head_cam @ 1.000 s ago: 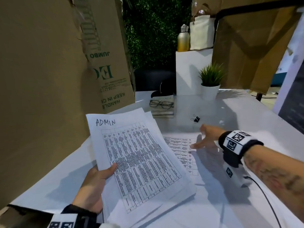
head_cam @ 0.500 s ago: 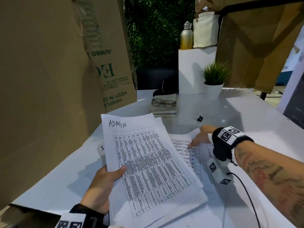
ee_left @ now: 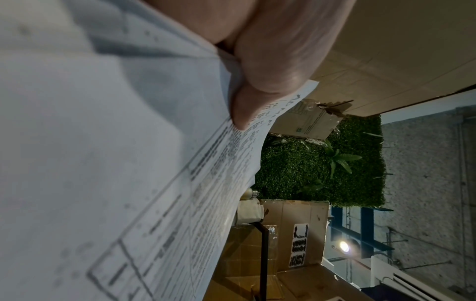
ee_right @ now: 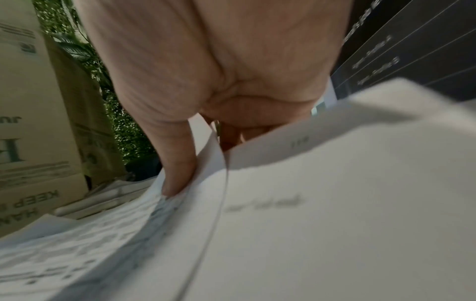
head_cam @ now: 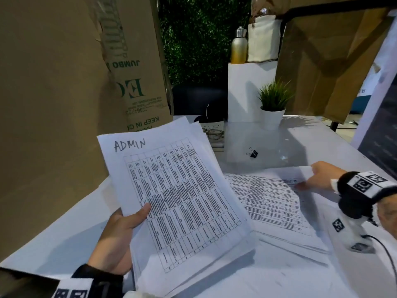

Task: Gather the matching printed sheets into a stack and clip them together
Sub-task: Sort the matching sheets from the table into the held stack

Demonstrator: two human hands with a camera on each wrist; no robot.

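Under both your hands lies the white table (head_cam: pixel 64 239). Your left hand (head_cam: pixel 116 239) grips the ADMIN stack (head_cam: pixel 182 203) by its left edge, thumb on top, raised and tilted. Just right of it, your right hand (head_cam: pixel 320 176) pinches the far corner of a loose printed sheet (head_cam: pixel 268 201), lifting it. Beyond your right fingers, apart from them, sits the binder clip (head_cam: pixel 253 153).

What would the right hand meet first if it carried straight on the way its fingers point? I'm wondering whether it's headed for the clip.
Probably not the clip. The right hand points leftward along the loose sheets, toward the ADMIN stack. The binder clip lies farther back, though depth is uncertain.
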